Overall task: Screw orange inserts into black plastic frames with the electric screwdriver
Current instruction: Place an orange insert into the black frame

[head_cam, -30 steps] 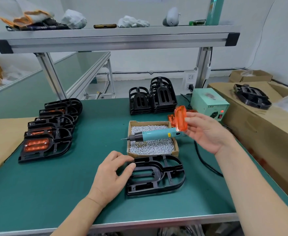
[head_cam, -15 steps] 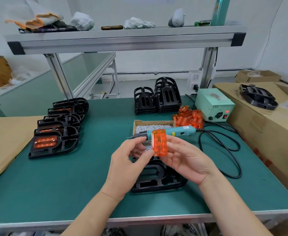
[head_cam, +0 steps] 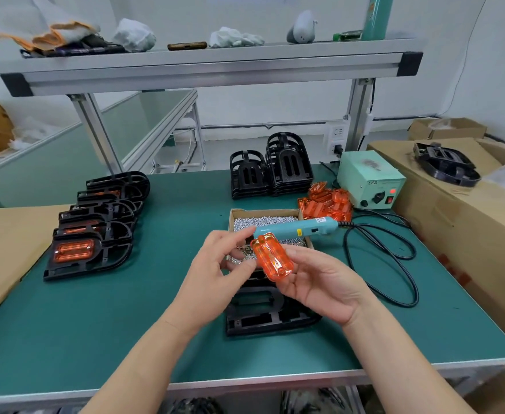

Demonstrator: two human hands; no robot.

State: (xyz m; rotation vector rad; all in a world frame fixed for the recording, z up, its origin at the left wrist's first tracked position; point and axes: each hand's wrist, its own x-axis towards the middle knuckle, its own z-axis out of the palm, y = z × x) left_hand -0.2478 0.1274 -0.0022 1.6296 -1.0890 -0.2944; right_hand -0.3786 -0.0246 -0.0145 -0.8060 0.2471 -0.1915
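Two hands meet above the green tabletop [head_cam: 95, 324], just over a black frame [head_cam: 263, 318] that lies flat near the front edge. The right hand [head_cam: 320, 282], palm up, grasps one orange insert [head_cam: 272, 256] between thumb and fingers and holds it tilted in the air, clear of the frame below. The left hand [head_cam: 215, 273] is beside it with its fingers loosely curled. Its thumb tip sits at the insert's left edge, the index finger is raised near the insert's top corner, and it clasps nothing.

Behind the hands, a cardboard box [head_cam: 236, 212] full of small silver screws stands on the tabletop, and the teal electric screwdriver [head_cam: 302, 230] lies across its rim with its tip hidden behind the insert. Its black cable [head_cam: 394, 264] loops over the tabletop to the right. A pile of orange inserts [head_cam: 326, 204] is heaped just behind the screwdriver, next to a pale green power unit [head_cam: 370, 177] with a lit red switch. Two stacks of bare black frames [head_cam: 272, 174] stand at the back. On the left, a row of overlapping frames [head_cam: 89, 231] runs away from the viewer, the nearest showing an orange insert seated in it.
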